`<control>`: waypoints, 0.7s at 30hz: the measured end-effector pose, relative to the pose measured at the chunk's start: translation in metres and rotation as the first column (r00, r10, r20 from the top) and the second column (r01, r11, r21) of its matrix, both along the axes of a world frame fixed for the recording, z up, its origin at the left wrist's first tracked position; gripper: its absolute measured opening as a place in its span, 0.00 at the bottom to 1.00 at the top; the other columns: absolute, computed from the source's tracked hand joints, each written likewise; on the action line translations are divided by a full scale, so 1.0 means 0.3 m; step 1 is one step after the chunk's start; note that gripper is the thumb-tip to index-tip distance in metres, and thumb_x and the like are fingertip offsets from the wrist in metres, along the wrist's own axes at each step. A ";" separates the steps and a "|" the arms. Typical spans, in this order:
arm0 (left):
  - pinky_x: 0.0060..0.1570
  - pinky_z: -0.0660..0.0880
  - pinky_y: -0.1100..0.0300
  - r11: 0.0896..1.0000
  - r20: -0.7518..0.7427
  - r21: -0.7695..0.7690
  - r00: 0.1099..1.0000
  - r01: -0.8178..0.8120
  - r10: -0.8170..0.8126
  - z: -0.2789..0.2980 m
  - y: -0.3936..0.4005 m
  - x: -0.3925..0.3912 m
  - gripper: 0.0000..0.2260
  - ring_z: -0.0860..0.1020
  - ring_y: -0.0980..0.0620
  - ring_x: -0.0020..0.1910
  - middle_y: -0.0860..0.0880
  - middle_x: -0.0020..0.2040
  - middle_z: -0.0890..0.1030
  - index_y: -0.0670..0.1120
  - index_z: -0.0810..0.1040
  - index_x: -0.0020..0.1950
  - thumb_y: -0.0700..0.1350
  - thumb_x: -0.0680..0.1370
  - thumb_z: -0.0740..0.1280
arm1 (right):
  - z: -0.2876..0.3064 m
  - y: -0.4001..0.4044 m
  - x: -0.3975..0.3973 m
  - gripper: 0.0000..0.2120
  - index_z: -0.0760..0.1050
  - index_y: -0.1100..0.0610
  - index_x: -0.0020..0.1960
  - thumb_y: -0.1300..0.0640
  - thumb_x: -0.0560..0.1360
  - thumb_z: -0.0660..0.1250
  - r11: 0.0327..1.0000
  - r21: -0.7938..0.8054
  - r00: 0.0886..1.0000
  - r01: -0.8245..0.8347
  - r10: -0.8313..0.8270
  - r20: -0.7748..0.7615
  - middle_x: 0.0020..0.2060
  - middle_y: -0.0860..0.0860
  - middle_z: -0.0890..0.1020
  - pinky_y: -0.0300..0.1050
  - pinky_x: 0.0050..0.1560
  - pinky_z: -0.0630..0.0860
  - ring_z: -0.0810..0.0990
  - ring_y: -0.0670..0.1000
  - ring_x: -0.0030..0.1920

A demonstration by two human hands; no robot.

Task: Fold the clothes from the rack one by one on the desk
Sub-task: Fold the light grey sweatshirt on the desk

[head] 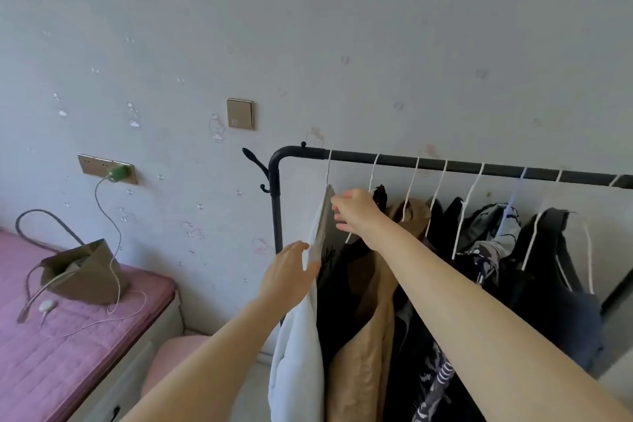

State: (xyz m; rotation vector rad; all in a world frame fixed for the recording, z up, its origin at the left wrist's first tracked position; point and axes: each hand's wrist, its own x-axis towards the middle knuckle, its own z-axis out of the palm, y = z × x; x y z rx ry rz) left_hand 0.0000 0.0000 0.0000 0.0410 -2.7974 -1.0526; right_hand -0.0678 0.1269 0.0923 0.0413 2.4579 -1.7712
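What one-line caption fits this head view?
Both hands reach the white garment at the left end of the black clothes rack, left hand on its edge, right hand near its hanger.

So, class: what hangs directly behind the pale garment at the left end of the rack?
Behind the pale garment hangs a black garment, then a tan one. The pale cloth and the left hand cover the black one's left side.

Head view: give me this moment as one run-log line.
stage: taking first garment | left hand: on white garment | right hand: at its hanger | rack: still full
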 end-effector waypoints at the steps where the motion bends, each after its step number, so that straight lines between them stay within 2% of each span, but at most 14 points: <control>1: 0.57 0.72 0.58 1.000 0.024 0.013 1.000 -0.006 0.006 -0.004 0.003 -0.013 0.21 0.74 0.51 0.64 0.51 0.70 0.71 0.49 0.67 0.73 0.55 0.81 0.58 | -0.004 -0.007 -0.019 0.23 0.62 0.65 0.72 0.60 0.79 0.59 0.999 -0.050 0.999 -0.007 0.009 0.040 0.50 0.61 0.76 0.50 0.57 0.79 0.76 0.62 0.61; 3: 0.55 0.73 0.57 0.999 0.060 0.031 0.998 -0.018 0.017 -0.014 0.012 -0.040 0.21 0.75 0.50 0.61 0.48 0.67 0.75 0.49 0.67 0.73 0.54 0.82 0.57 | -0.019 -0.015 -0.065 0.19 0.66 0.64 0.69 0.61 0.79 0.59 0.994 -0.107 0.993 -0.011 0.024 0.115 0.58 0.66 0.77 0.46 0.53 0.80 0.73 0.64 0.65; 4: 0.51 0.74 0.56 0.999 0.087 0.042 0.996 -0.025 0.022 -0.017 0.015 -0.055 0.19 0.77 0.49 0.56 0.47 0.63 0.77 0.49 0.68 0.71 0.53 0.81 0.57 | -0.034 -0.020 -0.095 0.19 0.66 0.64 0.69 0.61 0.79 0.60 0.991 -0.135 0.989 -0.016 0.036 0.146 0.61 0.65 0.75 0.46 0.52 0.79 0.75 0.63 0.63; 6: 0.42 0.76 0.51 0.996 0.105 0.087 0.994 -0.035 0.026 -0.024 0.028 -0.081 0.12 0.77 0.47 0.41 0.46 0.50 0.79 0.46 0.73 0.60 0.48 0.80 0.57 | -0.056 -0.038 -0.138 0.20 0.64 0.63 0.69 0.61 0.79 0.61 0.989 -0.146 0.981 -0.034 0.061 0.183 0.61 0.62 0.75 0.48 0.55 0.79 0.78 0.60 0.58; 8: 0.34 0.71 0.51 0.996 0.100 0.073 0.994 -0.049 0.042 -0.033 0.039 -0.102 0.06 0.70 0.48 0.33 0.46 0.41 0.76 0.42 0.71 0.49 0.44 0.78 0.57 | -0.077 -0.046 -0.183 0.18 0.66 0.65 0.66 0.62 0.78 0.60 0.984 -0.176 0.977 -0.032 0.068 0.202 0.58 0.61 0.76 0.50 0.54 0.79 0.80 0.59 0.55; 11: 0.34 0.69 0.55 0.999 0.087 0.021 0.996 -0.036 0.035 -0.046 0.058 -0.116 0.04 0.71 0.48 0.34 0.48 0.38 0.74 0.43 0.69 0.46 0.42 0.79 0.57 | -0.081 -0.054 -0.216 0.11 0.65 0.62 0.62 0.65 0.79 0.57 0.966 -0.259 0.963 -0.027 0.094 0.253 0.53 0.60 0.76 0.52 0.53 0.79 0.79 0.59 0.50; 14: 0.32 0.67 0.60 1.000 0.084 0.017 0.996 -0.018 0.017 -0.049 0.063 -0.122 0.04 0.71 0.52 0.34 0.50 0.38 0.72 0.46 0.67 0.46 0.43 0.81 0.56 | -0.085 -0.057 -0.248 0.09 0.64 0.60 0.59 0.66 0.80 0.56 0.953 -0.302 0.950 -0.038 0.128 0.285 0.55 0.61 0.75 0.57 0.58 0.77 0.79 0.59 0.53; 17: 0.32 0.68 0.61 1.000 0.083 0.022 0.996 -0.018 0.016 -0.056 0.056 -0.124 0.04 0.71 0.53 0.34 0.51 0.38 0.72 0.46 0.67 0.49 0.45 0.82 0.56 | -0.079 -0.059 -0.262 0.11 0.66 0.62 0.62 0.66 0.80 0.57 0.947 -0.320 0.936 -0.024 0.134 0.325 0.55 0.60 0.76 0.58 0.56 0.78 0.80 0.58 0.51; 21: 0.30 0.65 0.61 0.998 0.060 0.035 0.997 -0.052 0.050 -0.048 0.050 -0.123 0.06 0.70 0.53 0.32 0.50 0.37 0.72 0.47 0.67 0.47 0.43 0.83 0.54 | -0.069 -0.065 -0.277 0.18 0.64 0.60 0.67 0.68 0.78 0.59 0.935 -0.351 0.943 -0.048 0.158 0.293 0.51 0.61 0.77 0.59 0.46 0.81 0.82 0.59 0.47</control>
